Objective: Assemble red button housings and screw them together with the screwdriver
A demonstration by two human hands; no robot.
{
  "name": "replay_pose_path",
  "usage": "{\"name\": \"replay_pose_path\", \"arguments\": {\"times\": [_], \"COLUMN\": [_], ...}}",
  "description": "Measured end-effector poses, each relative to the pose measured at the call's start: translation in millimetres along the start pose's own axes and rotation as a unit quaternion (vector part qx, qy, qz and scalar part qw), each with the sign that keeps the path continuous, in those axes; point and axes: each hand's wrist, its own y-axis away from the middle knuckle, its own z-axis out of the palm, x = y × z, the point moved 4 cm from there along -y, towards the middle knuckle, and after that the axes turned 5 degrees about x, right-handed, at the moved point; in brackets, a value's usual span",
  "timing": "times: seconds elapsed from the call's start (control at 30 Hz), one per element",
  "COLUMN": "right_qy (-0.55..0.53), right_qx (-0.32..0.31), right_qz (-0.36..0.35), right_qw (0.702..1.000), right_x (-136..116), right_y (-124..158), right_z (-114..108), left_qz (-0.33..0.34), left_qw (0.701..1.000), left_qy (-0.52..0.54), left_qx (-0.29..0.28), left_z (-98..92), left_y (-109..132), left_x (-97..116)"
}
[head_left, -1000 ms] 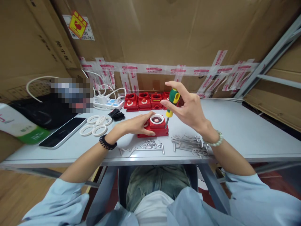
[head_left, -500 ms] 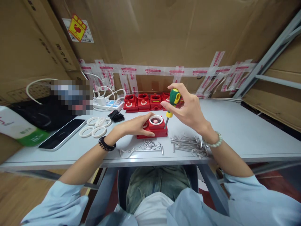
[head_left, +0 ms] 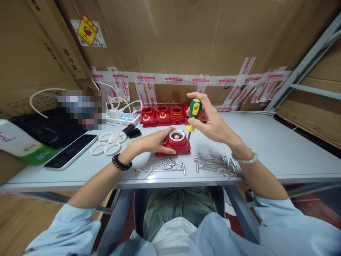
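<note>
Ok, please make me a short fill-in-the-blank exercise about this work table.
1. The right hand holds a green and yellow ____.
2. The left hand grips a ____ housing on the table.
3. The dark phone lies ____ of the white rings.
Missing words: screwdriver; red; left.

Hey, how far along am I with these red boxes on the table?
Possibly done: a row of red boxes stands at the back. In hand: your left hand steadies a red box with a white ring on top, and your right hand holds the screwdriver upright, tip at its right corner. Probably left: more, judging by the loose screws in front and the white rings lying to the left.
</note>
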Motion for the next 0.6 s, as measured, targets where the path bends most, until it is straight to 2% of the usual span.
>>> {"name": "replay_pose_path", "arguments": {"times": [0.07,0.1,0.23,0.3,0.4,0.5,0.53,0.6], "right_qy": [-0.056,-0.057,0.074,0.106,0.020,-0.082,-0.082,-0.039], "right_qx": [-0.043,-0.044,0.062,0.080,0.016,-0.048,-0.042,0.011], "right_qz": [0.011,0.015,0.007,-0.009,-0.023,-0.006,-0.004,-0.007], "right_qw": [0.997,0.997,0.995,0.991,0.999,0.995,0.996,0.999], "right_x": [0.2,0.3,-0.1,-0.6,-0.9,-1.5,-1.6,-1.1], "right_y": [0.3,0.5,1.0,1.1,0.5,0.8,0.9,1.0], "right_z": [0.2,0.7,2.3,3.0,1.7,1.4,1.8,3.0], "left_qz": [-0.005,-0.006,0.000,0.002,0.006,0.008,0.007,0.006], "left_qw": [1.000,1.000,1.000,1.000,1.000,1.000,1.000,1.000], "left_qy": [-0.005,-0.006,-0.003,-0.007,-0.014,-0.019,-0.019,-0.018], "left_qx": [0.001,0.001,0.001,0.005,0.007,0.005,0.004,0.003], "left_z": [-0.2,-0.2,0.7,1.1,1.8,2.2,2.3,2.1], "left_y": [-0.1,-0.2,-0.9,-1.2,-1.4,-1.4,-1.4,-1.4], "left_x": [0.2,0.1,-1.5,-2.6,-3.8,-4.1,-4.1,-3.7]}}
